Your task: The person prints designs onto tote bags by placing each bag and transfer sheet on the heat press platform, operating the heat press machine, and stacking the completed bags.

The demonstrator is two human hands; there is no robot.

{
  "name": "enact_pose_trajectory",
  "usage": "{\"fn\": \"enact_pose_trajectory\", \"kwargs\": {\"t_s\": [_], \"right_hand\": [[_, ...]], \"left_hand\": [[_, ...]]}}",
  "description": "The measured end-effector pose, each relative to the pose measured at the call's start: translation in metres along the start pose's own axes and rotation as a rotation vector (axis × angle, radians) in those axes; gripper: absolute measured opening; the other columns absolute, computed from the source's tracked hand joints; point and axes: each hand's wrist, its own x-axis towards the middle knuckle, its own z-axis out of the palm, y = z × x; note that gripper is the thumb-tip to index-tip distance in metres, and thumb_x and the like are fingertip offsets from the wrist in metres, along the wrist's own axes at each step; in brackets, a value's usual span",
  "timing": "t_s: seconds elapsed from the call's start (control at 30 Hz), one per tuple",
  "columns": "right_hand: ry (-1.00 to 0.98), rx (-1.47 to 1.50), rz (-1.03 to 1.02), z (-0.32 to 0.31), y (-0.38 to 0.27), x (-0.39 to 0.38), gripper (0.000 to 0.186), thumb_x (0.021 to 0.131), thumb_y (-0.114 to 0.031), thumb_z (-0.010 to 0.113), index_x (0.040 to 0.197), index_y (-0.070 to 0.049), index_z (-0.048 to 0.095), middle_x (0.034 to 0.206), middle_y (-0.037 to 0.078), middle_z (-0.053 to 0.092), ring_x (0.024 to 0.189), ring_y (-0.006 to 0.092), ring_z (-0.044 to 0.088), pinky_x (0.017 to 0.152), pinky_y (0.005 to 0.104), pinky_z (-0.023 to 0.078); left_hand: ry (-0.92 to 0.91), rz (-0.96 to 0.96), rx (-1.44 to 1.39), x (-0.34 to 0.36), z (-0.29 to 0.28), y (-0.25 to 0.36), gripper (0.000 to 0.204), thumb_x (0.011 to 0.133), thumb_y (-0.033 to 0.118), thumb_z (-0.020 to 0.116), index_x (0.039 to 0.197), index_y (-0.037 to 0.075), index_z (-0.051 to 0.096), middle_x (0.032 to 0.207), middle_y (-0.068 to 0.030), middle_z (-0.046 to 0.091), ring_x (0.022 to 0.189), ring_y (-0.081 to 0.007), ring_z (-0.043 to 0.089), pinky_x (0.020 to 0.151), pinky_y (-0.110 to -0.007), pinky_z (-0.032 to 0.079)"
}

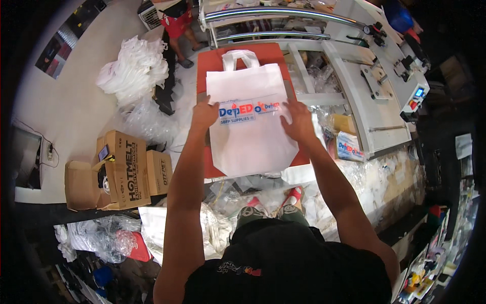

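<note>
A white tote bag (pixel 248 144) lies flat on the red-orange platen (pixel 205 61), its two loop handles (pixel 240 58) pointing away from me. Across its middle lies a strip of transfer film (pixel 253 110) with blue and red lettering. At the bag's left edge rests my left hand (pixel 204 115), thumb and forefinger apart near the end of the film. My right hand (pixel 299 121) lies at the right edge, fingers spread and touching the bag beside the film's other end. Whether any fingertip pinches the film is hard to make out.
Right of the platen stands a press machine (pixel 377 96) with metal rails (pixel 288 12). White bags (pixel 136 71) are heaped at the left, above open cardboard boxes (pixel 121 169). A printed bag (pixel 349 147) lies at the right. Clear plastic wrap (pixel 243 190) litters the floor. Another person's legs (pixel 179 30) show far off.
</note>
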Motion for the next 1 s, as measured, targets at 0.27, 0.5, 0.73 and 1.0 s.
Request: {"fn": "enact_pose_trajectory", "kwargs": {"t_s": [0.27, 0.5, 0.73, 1.0], "right_hand": [[0.399, -0.091, 0.211, -0.176, 0.134, -0.082, 0.032, 0.083, -0.008, 0.072, 0.113, -0.003, 0.061, 0.112, 0.018, 0.063, 0.109, 0.0358, 0.058, 0.098, 0.0425, 0.044], [0.183, -0.807, 0.694, -0.290, 0.291, -0.120, 0.071, 0.087, -0.043, 0.065, 0.140, 0.000, 0.045, 0.139, 0.025, 0.048, 0.122, 0.0437, 0.051, 0.103, 0.0518, 0.042], [0.294, -0.777, 0.371, -0.329, 0.372, -0.129, 0.066, 0.075, -0.022, 0.079, 0.130, -0.003, 0.047, 0.123, 0.021, 0.054, 0.119, 0.0425, 0.050, 0.098, 0.0510, 0.046], [0.393, -0.718, -0.373, -0.322, 0.390, -0.098, 0.014, 0.078, -0.013, 0.068, 0.091, -0.008, 0.064, 0.083, 0.014, 0.061, 0.077, 0.0357, 0.060, 0.075, 0.0476, 0.049]], "left_hand": [[0.327, -0.061, -0.179, -0.120, -0.063, -0.122, 0.038, 0.092, 0.021, 0.062, 0.123, -0.001, 0.062, 0.089, -0.0176, 0.070, 0.081, -0.0256, 0.069, 0.072, -0.037, 0.053], [0.200, -0.346, 0.018, -0.321, -0.014, -0.228, 0.032, 0.090, 0.022, 0.057, 0.108, -0.002, 0.068, 0.103, -0.0258, 0.069, 0.100, -0.0397, 0.066, 0.087, -0.046, 0.052], [-0.333, -0.418, 0.441, -0.482, 0.055, -0.259, 0.030, 0.089, 0.025, 0.048, 0.088, 0.005, 0.071, 0.095, -0.0202, 0.069, 0.093, -0.0405, 0.065, 0.085, -0.048, 0.052], [-0.374, -1.271, -0.346, -0.586, 0.105, -0.194, 0.020, 0.088, 0.026, 0.064, 0.083, 0.008, 0.068, 0.064, -0.0064, 0.063, 0.049, -0.0203, 0.061, 0.050, -0.036, 0.052]]}}
